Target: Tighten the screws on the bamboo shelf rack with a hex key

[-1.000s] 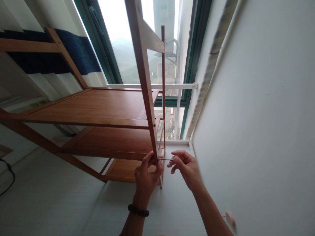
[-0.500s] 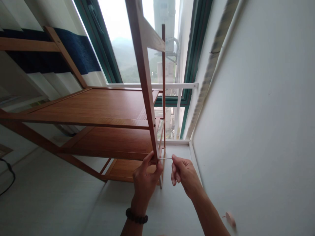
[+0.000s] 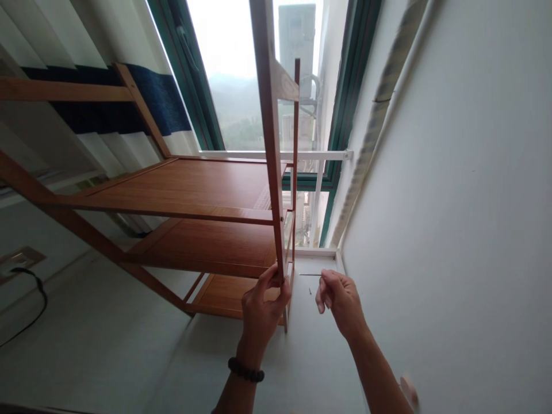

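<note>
A brown wooden shelf rack [image 3: 190, 190] stands tilted in front of a window, with three slatted shelves. My left hand [image 3: 263, 310], with a dark bead bracelet on the wrist, grips the rack's near upright post [image 3: 271, 144] low down, beside the bottom shelf. My right hand [image 3: 340, 299] is to the right of the post, fingers pinched on a thin metal key [image 3: 309, 275] whose tip points at the post without touching it. A tiny dark speck hangs just below the key.
A white wall [image 3: 452, 201] runs close along the right. A green-framed window [image 3: 259, 86] with a white rail [image 3: 276, 154] lies ahead. A black cable [image 3: 30, 299] trails at the left. A blue-banded curtain [image 3: 129, 103] hangs behind the rack.
My right hand has drawn the thin metal key away from the post, to the right. The view has shifted a little; my left hand keeps its grip on the post.
</note>
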Demonstrator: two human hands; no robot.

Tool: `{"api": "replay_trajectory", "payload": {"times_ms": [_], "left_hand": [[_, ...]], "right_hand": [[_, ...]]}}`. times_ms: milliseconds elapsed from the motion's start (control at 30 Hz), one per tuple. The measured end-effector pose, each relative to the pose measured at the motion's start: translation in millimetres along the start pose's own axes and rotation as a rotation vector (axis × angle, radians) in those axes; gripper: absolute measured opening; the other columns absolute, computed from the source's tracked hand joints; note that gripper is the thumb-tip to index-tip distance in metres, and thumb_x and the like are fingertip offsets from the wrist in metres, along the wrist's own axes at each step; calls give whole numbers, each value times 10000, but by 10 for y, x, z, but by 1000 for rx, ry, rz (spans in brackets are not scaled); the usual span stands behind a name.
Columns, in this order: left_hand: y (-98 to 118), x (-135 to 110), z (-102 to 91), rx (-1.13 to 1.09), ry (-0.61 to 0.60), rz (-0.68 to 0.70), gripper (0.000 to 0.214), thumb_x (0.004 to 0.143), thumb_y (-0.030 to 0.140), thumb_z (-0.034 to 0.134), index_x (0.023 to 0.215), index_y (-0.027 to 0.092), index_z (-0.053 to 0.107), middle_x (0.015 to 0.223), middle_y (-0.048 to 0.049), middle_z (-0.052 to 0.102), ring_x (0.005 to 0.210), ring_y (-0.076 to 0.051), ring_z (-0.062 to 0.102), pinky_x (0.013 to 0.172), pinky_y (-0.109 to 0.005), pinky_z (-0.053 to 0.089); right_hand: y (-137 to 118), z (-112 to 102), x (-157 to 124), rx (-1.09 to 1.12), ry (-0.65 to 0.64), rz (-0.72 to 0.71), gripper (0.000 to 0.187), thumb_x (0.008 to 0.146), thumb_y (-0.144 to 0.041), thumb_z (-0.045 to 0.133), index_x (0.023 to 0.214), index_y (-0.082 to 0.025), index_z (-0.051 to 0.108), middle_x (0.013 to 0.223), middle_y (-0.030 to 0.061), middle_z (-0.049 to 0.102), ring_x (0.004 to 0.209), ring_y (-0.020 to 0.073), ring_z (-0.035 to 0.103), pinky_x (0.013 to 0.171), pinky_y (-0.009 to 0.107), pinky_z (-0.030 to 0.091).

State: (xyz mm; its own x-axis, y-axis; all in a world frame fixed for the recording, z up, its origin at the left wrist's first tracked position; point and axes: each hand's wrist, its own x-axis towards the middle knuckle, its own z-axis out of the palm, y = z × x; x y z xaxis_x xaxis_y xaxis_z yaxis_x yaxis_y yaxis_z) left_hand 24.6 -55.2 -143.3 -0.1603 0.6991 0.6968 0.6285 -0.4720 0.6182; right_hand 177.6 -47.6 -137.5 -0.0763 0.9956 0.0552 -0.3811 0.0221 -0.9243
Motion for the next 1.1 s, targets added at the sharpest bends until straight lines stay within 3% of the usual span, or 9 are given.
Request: {"api": "replay_trajectory", "payload": {"times_ms": [133,200,300,467,633,800,933,1100], "left_hand": [[-93,-76,38,-59,-29,-29,352,760,235,594,1103,192,530,845,-37,706,681,-150,675,653,-259,562],[-198,-175,51,-98,-67,-17,461,774,228,584,1213,208,446,939,-55,693,734,-152,673,664,-267,561],[-413,-394,43,-108,-77,43,610,785,193,572,1324,231,290,993,-63,670,792,-147,656,664,-269,549],[-802,-825,10,97,-22,-15,358,818,177,498,1175,194,465,1045,-102,598,878,-177,600,735,-326,514],[-1235,-1434,45,341,44,-126,416,826,235,469,1223,132,400,1137,-163,464,1112,-250,443,874,-427,438],[-1694,-2097,36,706,-189,-237,433,850,277,384,1224,67,447,1200,-192,461,1138,-284,415,971,-479,329],[-1865,-2267,62,852,-282,-282,415,846,261,354,1198,119,521,1268,-148,458,1191,-269,376,1029,-457,249],[-1851,-2272,82,891,-348,-350,460,853,296,324,1245,125,491,1320,-133,432,1227,-252,346,1051,-434,207]], "right_hand": [[397,-110,93,-258,88,-36,357,848,-454,425,674,-166,545,475,-28,502,434,106,507,443,213,399],[749,-213,109,-608,123,-5,410,863,-493,345,748,-171,571,591,1,557,518,128,558,469,225,419],[1296,-451,40,-767,133,46,390,835,-479,410,706,-164,600,675,34,595,562,151,566,574,276,438],[1839,-848,-208,-1001,121,148,291,785,-385,512,606,-173,600,689,53,597,616,179,555,621,293,397],[2022,-978,-265,-1138,68,169,191,769,-347,531,728,-183,619,807,53,597,730,187,572,658,266,398],[2088,-1007,-233,-1208,85,152,223,805,-335,477,906,-173,593,921,75,576,830,195,583,731,265,423],[2123,-1030,-211,-1256,87,147,230,835,-295,430,957,-174,582,980,76,564,871,180,593,761,245,431],[2145,-1056,-21,-1368,113,204,351,852,-316,407,1161,-171,489,1112,102,509,904,206,596,719,279,441]]}}
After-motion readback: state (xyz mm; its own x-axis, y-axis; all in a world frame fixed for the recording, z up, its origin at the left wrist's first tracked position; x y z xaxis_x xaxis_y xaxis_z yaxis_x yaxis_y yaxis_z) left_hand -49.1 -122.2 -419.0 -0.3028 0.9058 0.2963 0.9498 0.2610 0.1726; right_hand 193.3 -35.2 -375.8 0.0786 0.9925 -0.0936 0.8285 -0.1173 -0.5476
